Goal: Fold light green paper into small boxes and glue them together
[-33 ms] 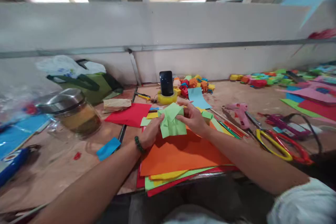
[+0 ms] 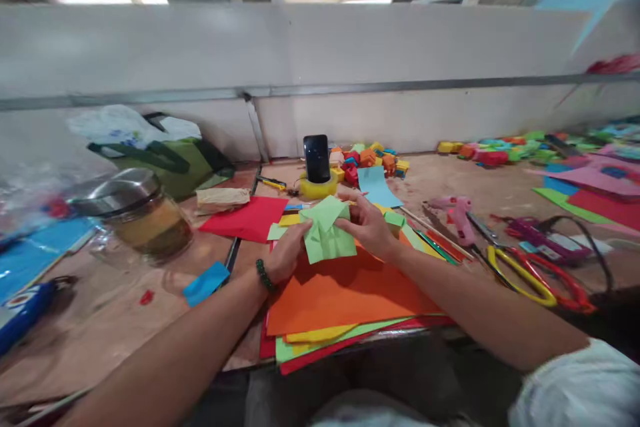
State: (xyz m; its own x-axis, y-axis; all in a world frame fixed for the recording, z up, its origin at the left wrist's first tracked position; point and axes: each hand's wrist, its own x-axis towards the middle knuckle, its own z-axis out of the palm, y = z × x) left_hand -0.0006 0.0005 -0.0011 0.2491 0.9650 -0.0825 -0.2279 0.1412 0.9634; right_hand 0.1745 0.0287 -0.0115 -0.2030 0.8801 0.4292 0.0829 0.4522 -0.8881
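Observation:
A light green sheet of paper (image 2: 330,240), creased and partly folded, is held up between my two hands. My left hand (image 2: 289,255), with a dark beaded bracelet at the wrist, pinches its left edge. On the other side my right hand (image 2: 369,225) grips the upper right part, fingers bent behind and over it. Below them lies an orange sheet (image 2: 345,297) on top of a stack of coloured paper (image 2: 320,355) at the table edge. A small green folded paper piece (image 2: 395,219) sits just beyond my right wrist.
A phone (image 2: 317,159) stands in a yellow tape roll (image 2: 319,188), beside a heap of folded paper pieces (image 2: 367,159). Right: a pink glue gun (image 2: 461,219), yellow-handled scissors (image 2: 520,277) and red-handled scissors (image 2: 565,283). Left: a glass jar (image 2: 155,223), a red sheet (image 2: 245,219) and a blue slip (image 2: 206,283).
Almost nothing differs. The green paper's lower edge has shifted very slightly, and both hands keep their hold in the same place.

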